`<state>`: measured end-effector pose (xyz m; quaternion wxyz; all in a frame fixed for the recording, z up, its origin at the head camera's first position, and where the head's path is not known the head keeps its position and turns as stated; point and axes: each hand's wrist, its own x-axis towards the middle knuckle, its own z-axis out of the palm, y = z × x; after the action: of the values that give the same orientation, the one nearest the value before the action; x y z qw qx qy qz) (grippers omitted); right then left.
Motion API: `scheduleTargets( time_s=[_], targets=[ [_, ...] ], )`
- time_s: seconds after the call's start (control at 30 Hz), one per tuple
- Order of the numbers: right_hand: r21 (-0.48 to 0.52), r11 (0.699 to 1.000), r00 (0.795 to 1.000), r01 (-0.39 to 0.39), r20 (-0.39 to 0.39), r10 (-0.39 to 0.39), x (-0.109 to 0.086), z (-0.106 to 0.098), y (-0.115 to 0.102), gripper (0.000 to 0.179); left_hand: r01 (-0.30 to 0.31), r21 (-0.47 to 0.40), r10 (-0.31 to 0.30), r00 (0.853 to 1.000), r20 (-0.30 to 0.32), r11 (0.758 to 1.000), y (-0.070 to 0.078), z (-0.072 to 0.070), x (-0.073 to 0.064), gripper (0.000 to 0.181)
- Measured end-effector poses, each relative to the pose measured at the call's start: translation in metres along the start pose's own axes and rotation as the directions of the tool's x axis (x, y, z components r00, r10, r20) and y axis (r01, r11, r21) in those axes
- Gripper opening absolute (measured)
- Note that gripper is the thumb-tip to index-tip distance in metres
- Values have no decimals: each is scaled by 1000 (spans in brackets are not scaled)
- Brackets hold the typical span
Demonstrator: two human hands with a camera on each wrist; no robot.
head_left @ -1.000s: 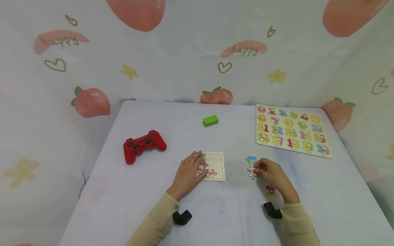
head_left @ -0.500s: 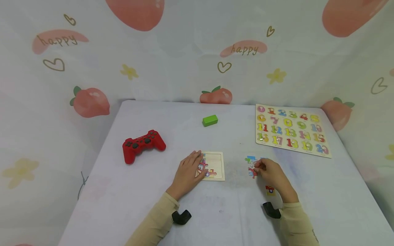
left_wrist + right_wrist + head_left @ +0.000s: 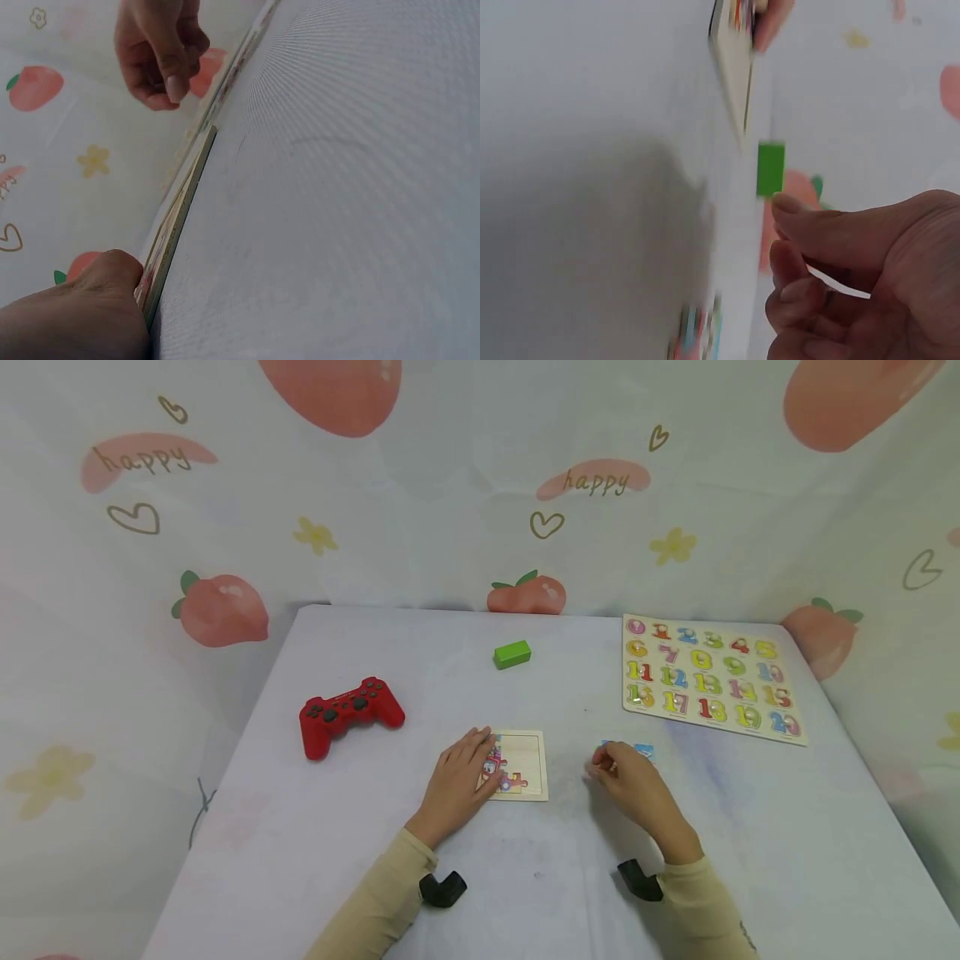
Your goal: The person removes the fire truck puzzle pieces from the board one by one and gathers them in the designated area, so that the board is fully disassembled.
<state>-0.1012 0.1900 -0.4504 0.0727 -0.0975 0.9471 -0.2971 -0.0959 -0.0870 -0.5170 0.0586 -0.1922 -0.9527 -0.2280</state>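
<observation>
My left hand (image 3: 456, 777) rests on the left side of a small wooden puzzle board (image 3: 534, 760). Its thumb lies across joined pieces (image 3: 513, 783) showing part of a red picture; the board's right side is bare wood. To the right, my right hand (image 3: 636, 793) hangs over the table with thumb and index finger pinched together. In the right wrist view, a thin reddish sliver shows between these fingertips, which looks like a puzzle piece edge-on; most of it is hidden. A blue puzzle piece (image 3: 645, 750) lies just behind the right hand, and other loose pieces (image 3: 694, 330) show below it.
At the left lies a red game controller (image 3: 352, 714). A green block (image 3: 512, 655) stands near the back edge. Back right is a number board (image 3: 708, 681). The white-covered table (image 3: 517, 877) meets a patterned cloth backdrop (image 3: 450, 485).
My right hand has come up from the loose pieces and shifted left toward the puzzle board. The red loose piece beside its fingers is out of sight now. My left hand has stayed put.
</observation>
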Motion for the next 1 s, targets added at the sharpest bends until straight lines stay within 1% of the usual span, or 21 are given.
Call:
scheduleTargets(
  time_s=[0.07,0.2,0.27,0.33,0.4,0.53,0.73,1.0],
  targets=[
    [1,999,999,51,-6,-51,0,10,-15,11,4,4,-4,1000,2,1000,1,-1,0,53],
    [23,992,992,126,27,-127,2,32,-41,16,2,8,-2,1000,-9,1000,1,-1,0,48],
    [15,988,988,151,32,-151,4,42,-49,20,-3,4,3,1000,-13,1000,1,-1,1,47],
    [-4,988,987,155,33,-155,6,50,-55,23,-14,4,14,1000,-23,1000,1,-1,0,47],
    [-19,988,987,156,38,-155,8,57,-59,23,-18,2,18,1000,-25,1000,1,-2,0,46],
    [-11,987,986,158,53,-157,10,63,-64,21,-19,-1,19,1000,-24,1000,1,-2,0,46],
    [-14,980,980,198,26,-198,11,66,-64,20,-18,5,19,999,-27,1000,1,-2,0,46],
    [-19,976,977,215,5,-215,11,65,-65,22,0,12,0,1000,-9,1000,2,-3,0,46]
  ],
)
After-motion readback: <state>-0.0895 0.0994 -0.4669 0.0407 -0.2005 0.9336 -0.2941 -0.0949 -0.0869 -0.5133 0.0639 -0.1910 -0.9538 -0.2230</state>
